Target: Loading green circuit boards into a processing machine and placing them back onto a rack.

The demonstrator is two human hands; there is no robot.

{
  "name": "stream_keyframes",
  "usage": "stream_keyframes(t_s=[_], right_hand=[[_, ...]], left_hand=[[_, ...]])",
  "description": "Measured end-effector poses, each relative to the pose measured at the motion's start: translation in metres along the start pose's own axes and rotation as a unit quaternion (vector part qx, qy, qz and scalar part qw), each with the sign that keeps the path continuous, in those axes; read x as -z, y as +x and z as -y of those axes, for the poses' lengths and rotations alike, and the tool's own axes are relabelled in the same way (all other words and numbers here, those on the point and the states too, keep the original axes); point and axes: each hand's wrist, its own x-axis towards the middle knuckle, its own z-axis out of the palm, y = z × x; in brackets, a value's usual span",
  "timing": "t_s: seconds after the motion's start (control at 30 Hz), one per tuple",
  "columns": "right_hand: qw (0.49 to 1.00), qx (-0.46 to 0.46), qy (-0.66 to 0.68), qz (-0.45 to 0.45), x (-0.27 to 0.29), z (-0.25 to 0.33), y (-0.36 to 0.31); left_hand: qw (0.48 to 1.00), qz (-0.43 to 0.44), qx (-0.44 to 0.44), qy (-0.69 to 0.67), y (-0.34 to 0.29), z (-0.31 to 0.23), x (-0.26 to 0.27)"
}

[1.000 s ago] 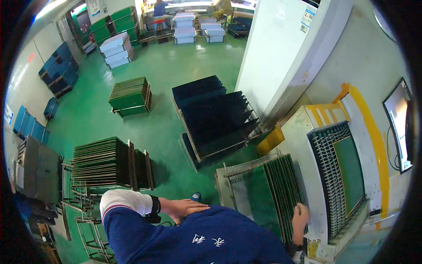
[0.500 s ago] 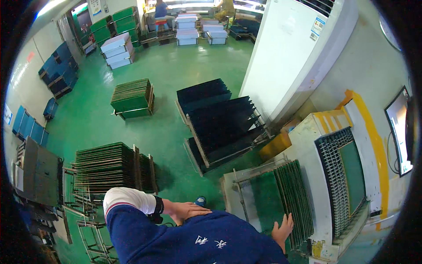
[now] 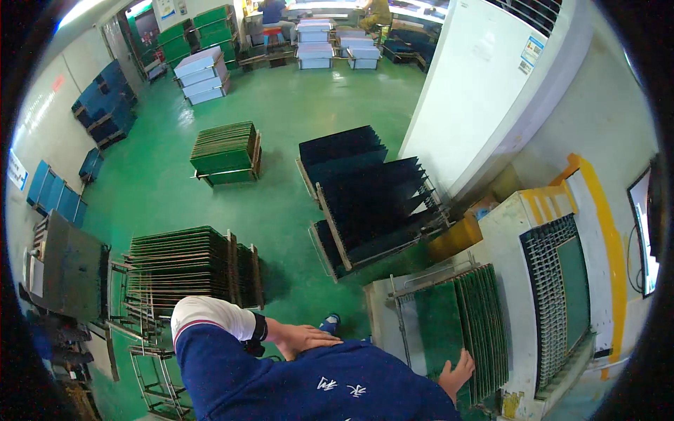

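Note:
Fingers together and stretched out, my left hand (image 3: 309, 339) lies flat against the front of my dark blue shirt (image 3: 309, 382). It holds nothing that I can see. At the lower right, my right hand (image 3: 458, 372) has its thumb and fingers apart at the near edge of a row of green flat boards (image 3: 484, 330). Its fingertips are over or against the boards; whether they touch is unclear. The boards stand on edge, close together, in a metal rack (image 3: 399, 319). The leftmost board (image 3: 441, 319) shows its broad green face.
Beside the boards stands a pale machine (image 3: 502, 231) with a slotted black frame. Racks of dark panels (image 3: 365, 203) and green boards (image 3: 175, 266) stand on the green floor (image 3: 239, 210). Beyond are a white cabinet (image 3: 463, 91), pale blue bins (image 3: 314, 56) and two seated people.
The whole view has turned slightly, so the room sits further right. My left hand stays on my shirt. My right hand remains by the boards, its fingers slightly shifted.

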Motion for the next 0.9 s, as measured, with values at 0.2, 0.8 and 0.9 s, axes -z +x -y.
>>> stream_keyframes(t_s=[0.2,0.8,0.9], right_hand=[[0.999,0.002,0.018,-0.027,-0.016,-0.03,0.024],[0.986,-0.086,-0.099,0.101,-0.041,-0.041,0.064],[0.988,-0.095,-0.083,0.089,-0.04,-0.038,0.063]], left_hand=[[1.0,0.017,0.016,-0.014,-0.006,0.003,0.001],[0.999,-0.028,0.019,0.003,-0.034,0.019,-0.004],[0.999,-0.041,0.006,-0.008,-0.039,0.024,-0.005]])
